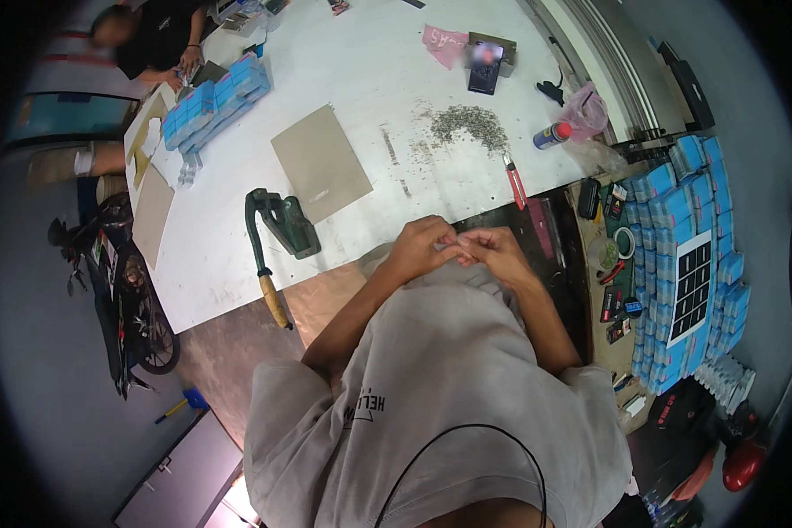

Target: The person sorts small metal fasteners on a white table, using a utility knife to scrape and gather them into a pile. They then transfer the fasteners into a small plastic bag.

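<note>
My left hand and my right hand meet in front of my chest, just off the near edge of the white table. The fingers of both are pinched together at the tips, and what they hold, if anything, is too small to make out. Beyond them on the table lies a scattered pile of small dark metal pieces. A red-handled tool rests at the edge of that pile. To the left stands a green hand-lever press with a yellow-wrapped handle, beside a flat grey board.
Blue packs are stacked at the far left, near another person. A phone leans against a box; a spray can stands right of the pile. Tall blue stacks rise at my right. A motorcycle is parked left.
</note>
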{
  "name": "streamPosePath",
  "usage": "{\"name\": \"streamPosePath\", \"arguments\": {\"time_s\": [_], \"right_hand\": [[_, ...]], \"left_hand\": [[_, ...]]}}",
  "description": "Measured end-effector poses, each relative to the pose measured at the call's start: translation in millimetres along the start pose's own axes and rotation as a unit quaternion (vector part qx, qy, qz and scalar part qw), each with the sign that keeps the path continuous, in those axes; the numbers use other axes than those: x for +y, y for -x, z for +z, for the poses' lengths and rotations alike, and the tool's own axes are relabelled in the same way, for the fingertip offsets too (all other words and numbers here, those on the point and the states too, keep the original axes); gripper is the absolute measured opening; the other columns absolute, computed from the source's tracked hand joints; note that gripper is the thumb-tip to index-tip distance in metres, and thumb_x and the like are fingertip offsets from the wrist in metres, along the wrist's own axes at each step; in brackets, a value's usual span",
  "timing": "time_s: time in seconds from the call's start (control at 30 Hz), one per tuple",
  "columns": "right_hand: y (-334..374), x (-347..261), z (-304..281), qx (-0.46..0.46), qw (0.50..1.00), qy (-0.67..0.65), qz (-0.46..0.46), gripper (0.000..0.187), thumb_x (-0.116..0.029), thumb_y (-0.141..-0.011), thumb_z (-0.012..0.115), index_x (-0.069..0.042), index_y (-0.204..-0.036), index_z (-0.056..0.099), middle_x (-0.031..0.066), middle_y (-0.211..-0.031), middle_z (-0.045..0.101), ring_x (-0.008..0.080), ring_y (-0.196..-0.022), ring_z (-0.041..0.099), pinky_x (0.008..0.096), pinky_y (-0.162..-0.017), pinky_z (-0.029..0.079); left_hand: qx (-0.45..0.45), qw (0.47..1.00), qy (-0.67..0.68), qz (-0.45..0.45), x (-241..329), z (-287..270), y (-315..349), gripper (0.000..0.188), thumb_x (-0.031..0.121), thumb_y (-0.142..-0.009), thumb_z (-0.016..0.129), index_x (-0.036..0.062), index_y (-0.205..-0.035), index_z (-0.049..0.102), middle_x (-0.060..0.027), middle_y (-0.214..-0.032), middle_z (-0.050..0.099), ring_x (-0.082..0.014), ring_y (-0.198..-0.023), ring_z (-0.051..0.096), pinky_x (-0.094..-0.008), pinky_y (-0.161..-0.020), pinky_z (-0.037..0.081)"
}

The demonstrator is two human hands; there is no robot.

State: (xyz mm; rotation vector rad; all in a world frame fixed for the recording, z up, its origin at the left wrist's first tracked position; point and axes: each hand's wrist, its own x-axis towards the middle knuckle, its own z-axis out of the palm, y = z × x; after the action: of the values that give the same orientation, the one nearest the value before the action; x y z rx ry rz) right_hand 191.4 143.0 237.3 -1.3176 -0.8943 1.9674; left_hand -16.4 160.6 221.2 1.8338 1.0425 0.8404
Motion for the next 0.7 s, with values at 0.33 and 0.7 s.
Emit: {"name": "streamPosePath", "arguments": {"time_s": [0.33,0.7], "right_hand": [[6.9,141.5,-103.2,0.337,0.890,0.305,0.023,0.031,-0.014,-0.091,0.073,-0.001,-0.118,0.070,0.0127,-0.089,0.073,0.0260,-0.083,0.071,0.0380,-0.079,0.057],[41.0,200.6,-111.5,0.510,0.753,0.400,0.110,0.053,-0.017,-0.083,0.078,-0.004,-0.132,0.063,0.0197,-0.096,0.076,0.0324,-0.081,0.075,0.0429,-0.076,0.057]], "left_hand": [[-0.010,0.987,-0.049,-0.154,-49.4,-5.2,16.8,0.044,0.041,-0.080,0.086,0.0026,-0.093,0.071,-0.0113,-0.079,0.071,-0.0251,-0.070,0.070,-0.0369,-0.063,0.056],[0.128,0.939,-0.115,-0.298,-245.1,-102.8,-37.1,0.033,0.035,-0.089,0.079,0.0034,-0.091,0.073,-0.0122,-0.079,0.073,-0.0213,-0.072,0.070,-0.0357,-0.069,0.056]]}}
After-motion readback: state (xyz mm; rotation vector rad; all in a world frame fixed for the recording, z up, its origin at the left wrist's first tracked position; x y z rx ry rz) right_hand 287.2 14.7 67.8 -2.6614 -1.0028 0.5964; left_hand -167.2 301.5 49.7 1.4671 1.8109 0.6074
